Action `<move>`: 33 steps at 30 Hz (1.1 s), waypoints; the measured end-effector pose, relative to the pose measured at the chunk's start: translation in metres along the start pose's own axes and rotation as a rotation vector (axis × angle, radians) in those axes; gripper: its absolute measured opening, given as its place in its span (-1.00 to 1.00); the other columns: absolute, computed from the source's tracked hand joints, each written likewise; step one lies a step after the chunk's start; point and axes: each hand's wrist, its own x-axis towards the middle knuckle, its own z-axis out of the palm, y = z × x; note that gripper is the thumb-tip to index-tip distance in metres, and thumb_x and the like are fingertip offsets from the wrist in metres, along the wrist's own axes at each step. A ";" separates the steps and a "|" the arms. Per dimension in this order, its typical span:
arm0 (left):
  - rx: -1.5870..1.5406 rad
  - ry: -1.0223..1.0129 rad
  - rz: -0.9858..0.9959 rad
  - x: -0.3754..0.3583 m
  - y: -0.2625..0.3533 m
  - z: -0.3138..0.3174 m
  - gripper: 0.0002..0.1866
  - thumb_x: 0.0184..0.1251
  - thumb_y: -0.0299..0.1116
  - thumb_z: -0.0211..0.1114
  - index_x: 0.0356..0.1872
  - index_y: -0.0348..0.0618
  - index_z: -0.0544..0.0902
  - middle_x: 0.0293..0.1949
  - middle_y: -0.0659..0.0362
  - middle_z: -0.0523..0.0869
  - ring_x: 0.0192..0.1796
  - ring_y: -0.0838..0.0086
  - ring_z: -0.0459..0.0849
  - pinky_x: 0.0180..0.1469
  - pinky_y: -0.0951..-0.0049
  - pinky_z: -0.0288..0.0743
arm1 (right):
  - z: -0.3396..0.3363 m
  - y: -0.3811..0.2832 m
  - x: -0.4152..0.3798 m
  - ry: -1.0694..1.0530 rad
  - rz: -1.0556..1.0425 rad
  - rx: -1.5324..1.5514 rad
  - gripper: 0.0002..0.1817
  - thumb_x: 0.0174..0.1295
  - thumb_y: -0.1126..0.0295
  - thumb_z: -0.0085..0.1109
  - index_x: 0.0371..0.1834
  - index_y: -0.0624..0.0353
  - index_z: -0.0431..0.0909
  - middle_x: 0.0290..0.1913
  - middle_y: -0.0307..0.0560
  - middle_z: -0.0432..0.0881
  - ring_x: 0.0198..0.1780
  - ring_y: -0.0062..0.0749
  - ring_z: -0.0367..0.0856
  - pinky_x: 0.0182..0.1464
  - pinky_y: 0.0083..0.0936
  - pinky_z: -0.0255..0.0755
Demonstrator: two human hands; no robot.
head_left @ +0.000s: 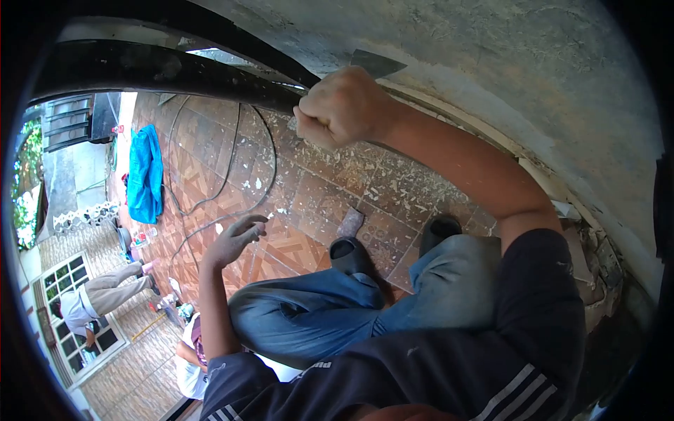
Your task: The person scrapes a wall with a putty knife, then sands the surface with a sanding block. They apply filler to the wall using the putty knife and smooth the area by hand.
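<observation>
My right hand (344,109) is closed in a fist close to the grey wall, beside the end of a black bar. A dark, flat scraper blade (379,64) juts out just past the fist against the wall; the handle is hidden inside my fingers. My left hand (236,241) hangs over the tiled floor, fingers loosely spread, with nothing in it. Dust greys its skin. Pale chips (414,186) litter the floor below the wall. A small reddish-grey rectangular piece (351,222) lies near my sandals (351,256).
Black bars (161,67) cross overhead at the upper left. A dark cable (228,179) loops over the brown tiles. Further left lie a blue cloth or tarp (144,175) and a standing person (95,295). Another person (191,359) is at the lower left. The wall (533,84) curves along the right.
</observation>
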 end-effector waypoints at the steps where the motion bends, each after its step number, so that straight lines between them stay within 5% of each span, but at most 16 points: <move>1: 0.008 -0.007 -0.026 -0.004 0.005 0.000 -0.48 0.55 -0.01 0.17 0.27 -0.22 0.55 -0.01 0.11 0.70 0.06 0.43 0.63 0.16 0.40 0.48 | -0.001 -0.007 0.000 0.030 -0.011 0.032 -0.63 0.09 0.45 0.24 -0.83 0.10 0.37 -0.80 -0.10 0.38 -0.77 -0.27 0.41 -0.69 -0.36 0.25; 4: 0.026 -0.005 -0.081 -0.007 0.003 0.001 -0.48 0.54 0.00 0.17 0.27 -0.22 0.55 -0.04 0.11 0.70 0.03 0.43 0.61 0.16 0.39 0.47 | 0.005 0.040 -0.014 -0.010 0.115 -0.080 -0.60 0.09 0.45 0.24 -0.85 0.07 0.32 -0.81 -0.13 0.36 -0.78 -0.30 0.40 -0.68 -0.37 0.26; 9: 0.012 0.005 -0.027 -0.005 -0.006 -0.002 -0.47 0.54 0.00 0.17 0.28 -0.22 0.55 -0.07 0.10 0.70 -0.02 0.43 0.60 0.14 0.39 0.48 | -0.004 -0.014 0.001 0.033 -0.009 -0.033 -0.65 0.06 0.46 0.26 -0.83 0.04 0.38 -0.79 -0.15 0.40 -0.76 -0.30 0.43 -0.68 -0.37 0.28; 13: 0.008 0.017 -0.014 0.000 -0.007 0.000 -0.45 0.53 0.02 0.18 0.28 -0.22 0.55 -0.08 0.11 0.71 -0.02 0.44 0.60 0.11 0.40 0.48 | 0.013 0.031 -0.008 0.022 0.050 -0.109 -0.61 0.07 0.44 0.26 -0.84 0.06 0.32 -0.80 -0.14 0.39 -0.76 -0.29 0.42 -0.67 -0.35 0.27; 17: 0.039 -0.001 -0.005 -0.002 0.003 0.002 -0.45 0.53 0.03 0.17 0.28 -0.21 0.55 -0.08 0.11 0.71 -0.03 0.45 0.60 0.09 0.42 0.48 | -0.002 -0.010 0.006 0.030 -0.019 -0.019 -0.63 0.08 0.42 0.26 -0.83 0.07 0.38 -0.81 -0.12 0.39 -0.77 -0.30 0.42 -0.68 -0.36 0.30; 21: 0.043 0.002 -0.031 0.000 -0.001 0.001 -0.45 0.53 0.04 0.17 0.27 -0.19 0.56 -0.07 0.11 0.72 -0.04 0.45 0.61 0.09 0.41 0.49 | 0.007 0.042 -0.010 -0.036 0.233 -0.027 -0.62 0.09 0.46 0.23 -0.83 0.07 0.32 -0.80 -0.13 0.34 -0.77 -0.31 0.41 -0.67 -0.36 0.26; 24: 0.012 0.015 -0.029 -0.004 -0.006 0.002 -0.45 0.53 0.05 0.17 0.27 -0.19 0.56 -0.07 0.11 0.71 -0.02 0.44 0.62 0.11 0.41 0.49 | 0.000 -0.001 -0.006 0.007 0.011 -0.016 -0.65 0.07 0.46 0.24 -0.81 0.08 0.36 -0.78 -0.14 0.39 -0.74 -0.31 0.44 -0.65 -0.38 0.29; 33: 0.015 0.014 -0.005 0.000 -0.002 0.001 -0.46 0.53 0.01 0.18 0.27 -0.23 0.55 -0.06 0.11 0.71 0.01 0.43 0.62 0.14 0.40 0.49 | 0.006 0.002 0.002 -0.033 -0.032 -0.032 -0.75 0.01 0.40 0.29 -0.76 0.00 0.50 -0.75 -0.20 0.48 -0.73 -0.35 0.49 -0.66 -0.37 0.34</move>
